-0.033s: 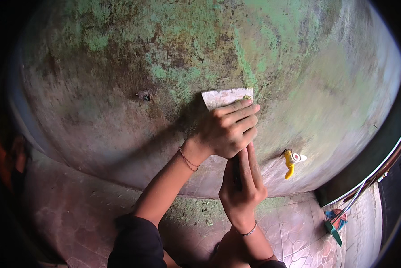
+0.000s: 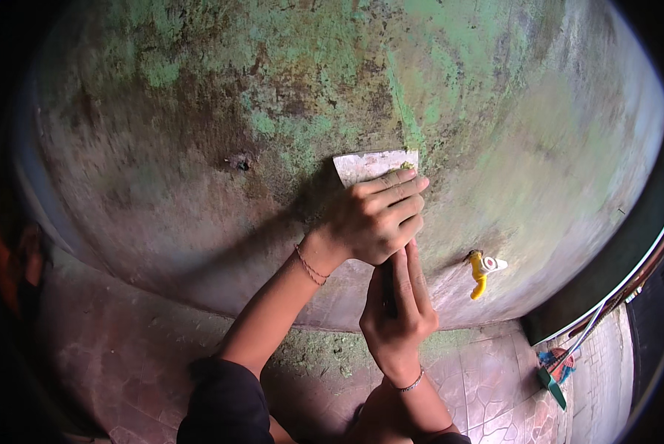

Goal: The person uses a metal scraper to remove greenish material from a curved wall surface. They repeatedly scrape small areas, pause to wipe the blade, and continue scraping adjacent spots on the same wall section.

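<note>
A wide scraper [image 2: 361,169] with a whitish, stained blade rests its upper edge against a large rounded wall [image 2: 199,200] with peeling green paint. My left hand [image 2: 384,214] lies across the blade, fingers close together and pressed over it. Just below, my right hand [image 2: 400,314] is closed round the dark handle, index and middle fingers stretched up along it to my left hand. Green flakes cling to the blade beside my left fingertips. The thumb of my left hand and most of the handle are hidden.
A yellow tap [image 2: 480,274] with a white lever juts out of the wall to the right of my hands. Scraped green flakes [image 2: 324,351] litter the paved floor [image 2: 147,355] below. At the right lie a long-handled green tool [image 2: 552,386] and a reddish thing [image 2: 561,362] with blue bits.
</note>
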Available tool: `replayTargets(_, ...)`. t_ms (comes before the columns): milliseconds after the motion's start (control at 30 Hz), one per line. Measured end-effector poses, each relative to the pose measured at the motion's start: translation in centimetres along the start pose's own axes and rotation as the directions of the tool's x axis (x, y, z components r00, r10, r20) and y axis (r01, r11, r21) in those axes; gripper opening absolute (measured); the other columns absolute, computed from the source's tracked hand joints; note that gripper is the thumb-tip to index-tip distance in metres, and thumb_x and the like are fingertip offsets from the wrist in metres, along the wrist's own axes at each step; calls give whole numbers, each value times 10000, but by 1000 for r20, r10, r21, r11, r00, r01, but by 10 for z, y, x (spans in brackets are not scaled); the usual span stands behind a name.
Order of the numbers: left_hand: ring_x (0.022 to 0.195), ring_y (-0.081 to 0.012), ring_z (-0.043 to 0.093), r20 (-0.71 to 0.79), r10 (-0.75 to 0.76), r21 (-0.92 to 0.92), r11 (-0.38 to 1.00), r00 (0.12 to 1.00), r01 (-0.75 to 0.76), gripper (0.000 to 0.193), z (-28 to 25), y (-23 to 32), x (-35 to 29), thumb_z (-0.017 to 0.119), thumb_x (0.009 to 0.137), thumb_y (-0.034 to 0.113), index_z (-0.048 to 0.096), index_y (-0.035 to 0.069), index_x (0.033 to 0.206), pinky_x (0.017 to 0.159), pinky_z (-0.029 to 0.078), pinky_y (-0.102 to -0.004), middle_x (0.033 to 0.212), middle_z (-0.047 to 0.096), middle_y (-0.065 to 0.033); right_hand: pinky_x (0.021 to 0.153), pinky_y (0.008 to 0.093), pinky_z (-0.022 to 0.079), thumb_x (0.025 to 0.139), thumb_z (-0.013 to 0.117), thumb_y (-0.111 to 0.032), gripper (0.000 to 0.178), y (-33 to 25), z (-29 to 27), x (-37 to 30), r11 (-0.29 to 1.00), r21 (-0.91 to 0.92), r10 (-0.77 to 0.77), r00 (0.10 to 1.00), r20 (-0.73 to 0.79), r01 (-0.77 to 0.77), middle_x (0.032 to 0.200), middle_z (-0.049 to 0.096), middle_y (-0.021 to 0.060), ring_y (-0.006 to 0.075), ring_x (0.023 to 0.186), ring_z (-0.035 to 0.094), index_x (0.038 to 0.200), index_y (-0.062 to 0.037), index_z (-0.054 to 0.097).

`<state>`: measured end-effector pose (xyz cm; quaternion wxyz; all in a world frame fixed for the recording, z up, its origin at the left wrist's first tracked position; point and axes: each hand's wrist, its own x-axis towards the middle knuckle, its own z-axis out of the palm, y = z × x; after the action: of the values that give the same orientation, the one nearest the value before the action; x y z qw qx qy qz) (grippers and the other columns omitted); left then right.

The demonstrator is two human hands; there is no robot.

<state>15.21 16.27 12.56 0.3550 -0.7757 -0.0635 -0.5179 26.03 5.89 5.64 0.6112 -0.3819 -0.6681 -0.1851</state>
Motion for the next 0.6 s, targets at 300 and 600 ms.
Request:
replayTargets(300, 1082, -297, 739, 69, -60, 18, 998, 996, 59, 126, -2, -5, 6, 673, 702, 166, 639, 47, 676, 979, 601, -457, 897, 721, -84, 873, 372, 596, 833, 735, 94, 456, 0, 0, 11, 999, 10, 48, 997, 57, -49, 1282, 670, 304, 386, 1149, 706, 1282, 23, 693)
replayTargets(600, 1079, -301, 738, 60, -76, 44, 996, 995, 74, 124, 3, -5, 6, 667, 732, 165, 633, 58, 679, 988, 592, -450, 925, 729, -84, 850, 362, 599, 839, 735, 89, 438, 3, -6, 17, 996, 18, 84, 992, 89, -86, 1275, 675, 303, 369, 1155, 705, 1272, 29, 699)
